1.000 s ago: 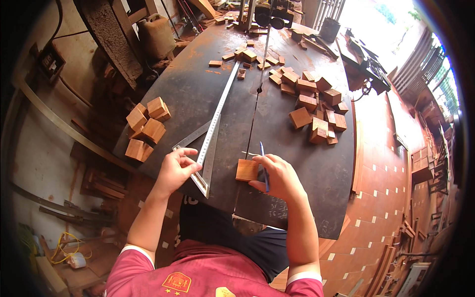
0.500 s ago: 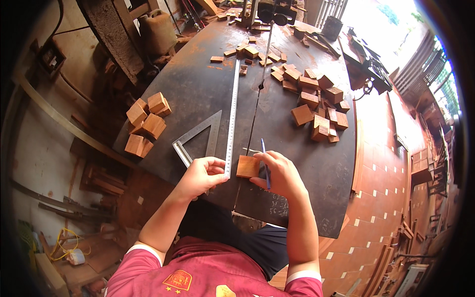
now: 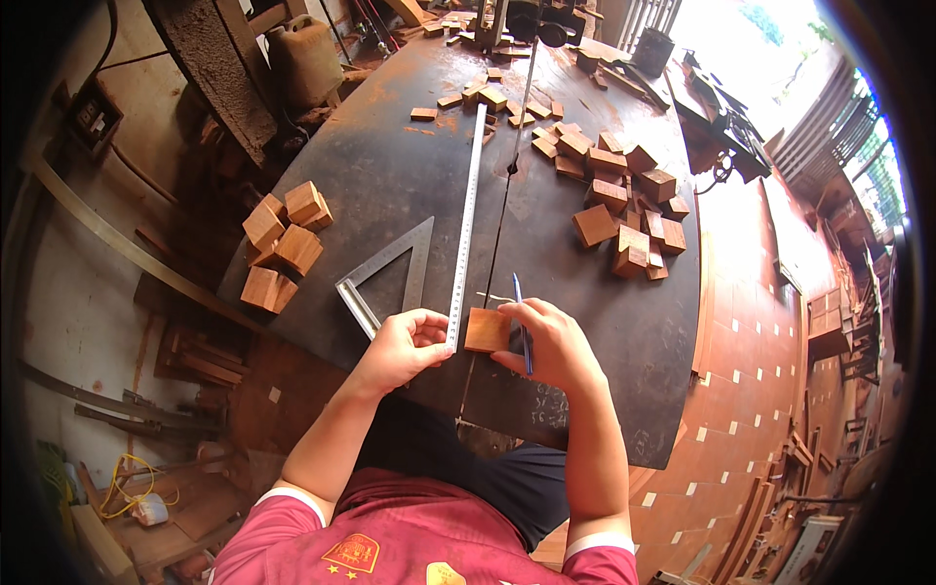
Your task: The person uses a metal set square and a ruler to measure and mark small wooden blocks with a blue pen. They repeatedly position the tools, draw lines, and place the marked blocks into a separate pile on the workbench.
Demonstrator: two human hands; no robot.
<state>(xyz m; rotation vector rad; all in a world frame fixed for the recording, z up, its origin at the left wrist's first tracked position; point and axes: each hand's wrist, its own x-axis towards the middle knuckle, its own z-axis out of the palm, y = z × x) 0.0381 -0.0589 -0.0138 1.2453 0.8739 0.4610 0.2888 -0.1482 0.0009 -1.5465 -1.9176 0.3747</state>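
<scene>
Left hand [image 3: 405, 346] is pinched on the near end of a long steel ruler [image 3: 466, 229], thumb and fingers together on it; right hand [image 3: 546, 341] has a blue pen [image 3: 521, 302] clamped between its fingers, with thumb and forefinger up against the right side of a square wooden block [image 3: 487, 330] — how hard they press on it, can't tell. Block is flat on the dark saw table [image 3: 390, 175] near the person's side, over the narrow slot [image 3: 502, 219], between the two hands. Key relation: ruler's near end is just to the left of the block, long axis pointing away from the person with a slight lean to the right, roughly along the slot; a thin dark gap seems to show between ruler edge and block, actual contact unclear. Block lies to the right of the left hand's pinch and right by the right hand's fingertips, so right is the nearer hand — pen stands along the block's right side, ruler along its left. Ruler's far end reaches small wood offcuts [image 3: 492, 99]. Metal set square [image 3: 390, 252] lies left of the ruler, just beyond the left hand. Loose block piles: one left [image 3: 297, 249], bigger one right [image 3: 606, 195].
</scene>
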